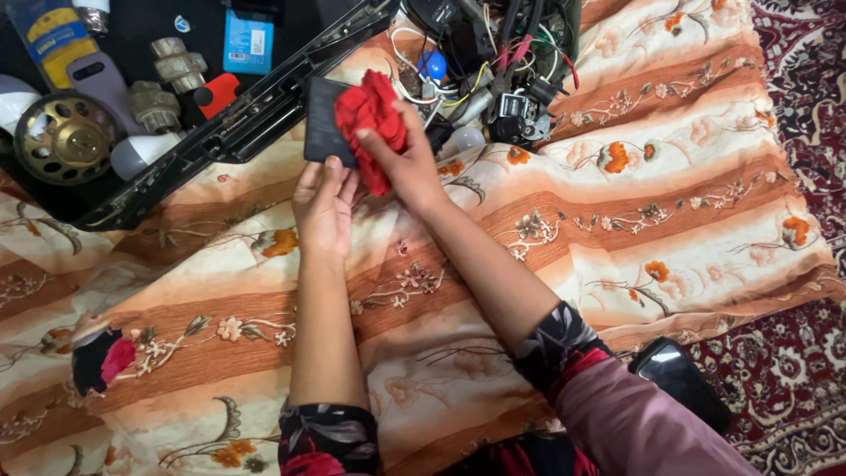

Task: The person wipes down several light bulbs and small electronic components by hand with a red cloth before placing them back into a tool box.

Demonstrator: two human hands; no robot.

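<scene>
Left hand (324, 204): I am gripping the black flat device (324, 123).
Right hand (407, 159): I am pressing the red cloth (370, 115) on it.
Progress: wiping appears underway, unfinished.

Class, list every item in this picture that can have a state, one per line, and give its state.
Left hand: gripping the lower edge of a flat black square device.
Right hand: clutching a crumpled red cloth, pressed on the device.
Black hard case: open, filled with parts.
Tangle of wires: loose, heaped on the sheet.
Floral orange bedsheet: spread out, wrinkled.
Black phone: screen dark, lying near the right elbow.
</scene>
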